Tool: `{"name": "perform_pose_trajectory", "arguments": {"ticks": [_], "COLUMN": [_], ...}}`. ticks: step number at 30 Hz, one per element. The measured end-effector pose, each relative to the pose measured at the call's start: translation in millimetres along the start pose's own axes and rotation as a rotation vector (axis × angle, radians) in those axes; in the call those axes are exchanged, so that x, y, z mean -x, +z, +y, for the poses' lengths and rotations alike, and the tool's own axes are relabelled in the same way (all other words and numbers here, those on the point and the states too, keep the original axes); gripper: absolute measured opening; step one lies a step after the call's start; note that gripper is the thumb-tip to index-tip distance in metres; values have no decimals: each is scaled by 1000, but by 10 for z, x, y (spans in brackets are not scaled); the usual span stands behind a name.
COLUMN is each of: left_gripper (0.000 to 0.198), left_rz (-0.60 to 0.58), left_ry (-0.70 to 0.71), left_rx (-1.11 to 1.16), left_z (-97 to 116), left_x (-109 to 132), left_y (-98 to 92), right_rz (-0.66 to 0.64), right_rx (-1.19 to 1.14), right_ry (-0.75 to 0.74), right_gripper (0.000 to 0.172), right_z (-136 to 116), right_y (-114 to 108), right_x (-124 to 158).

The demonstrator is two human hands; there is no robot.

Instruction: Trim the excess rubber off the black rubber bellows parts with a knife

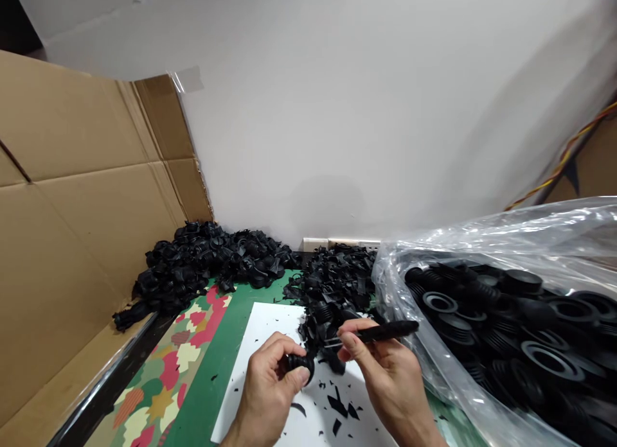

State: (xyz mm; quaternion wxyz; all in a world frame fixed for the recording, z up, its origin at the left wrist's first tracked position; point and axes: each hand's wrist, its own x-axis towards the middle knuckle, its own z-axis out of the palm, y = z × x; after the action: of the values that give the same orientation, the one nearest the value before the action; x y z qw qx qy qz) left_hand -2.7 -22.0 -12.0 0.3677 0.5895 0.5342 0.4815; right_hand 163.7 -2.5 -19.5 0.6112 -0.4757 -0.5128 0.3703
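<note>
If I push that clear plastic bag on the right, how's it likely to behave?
The bag will probably crumple, as its film is thin-looking and wrinkled. It may drag heavily, judging by the many black rings inside. Those likely shift as you push, since they lie loosely heaped.

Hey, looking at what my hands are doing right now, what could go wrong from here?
The tool in your right hand points its metal tip toward your left hand, so a slip might nick your fingers.

The ribbed black piece is small and held by the fingers, so it could twist or slip out of your grip.

The scrap pile sits close beside the plastic bag, so bits might get mixed in.
</note>
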Motion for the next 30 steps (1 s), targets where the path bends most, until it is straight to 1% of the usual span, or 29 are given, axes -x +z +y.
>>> {"name": "perform_pose_trajectory", "arguments": {"ticks": [4, 7, 12, 18, 21, 24, 25, 28, 30], "left_gripper": [13, 14, 13, 12, 11, 4, 5, 15, 20], "left_rz": [-8, -9, -22, -25, -28, -49, -57, -66, -68], "left_ry": [-11, -19, -27, -17, 2, 20, 25, 37, 47], "left_rx": [-10, -10, -50, -70, -86, -101, -106, -124, -142], "left_z": [0, 0, 6, -14, -22, -13, -8, 1, -2], "left_x": [1, -5, -3, 16, 20, 22, 23, 28, 35], "left_y": [7, 13, 20, 30, 39, 43, 43, 39, 37], "right_rz": [-108, -158, -240, -260, -281, -295, -302, -305, -265], "right_rx": [-28, -87, -175, -203, -165, -119, -104, -58, -38], "right_ry": [-20, -45, -46, -100, -140, -195, -218, -282, -361], "right_gripper": [22, 21, 18, 15, 13, 10, 9, 8, 8], "right_z": [-2, 12, 25, 63, 80, 86, 87, 90, 90], "right_y": [17, 39, 100, 135, 136, 129, 129, 154, 195], "right_x": [19, 36, 87, 132, 136, 128, 127, 141, 168]}}
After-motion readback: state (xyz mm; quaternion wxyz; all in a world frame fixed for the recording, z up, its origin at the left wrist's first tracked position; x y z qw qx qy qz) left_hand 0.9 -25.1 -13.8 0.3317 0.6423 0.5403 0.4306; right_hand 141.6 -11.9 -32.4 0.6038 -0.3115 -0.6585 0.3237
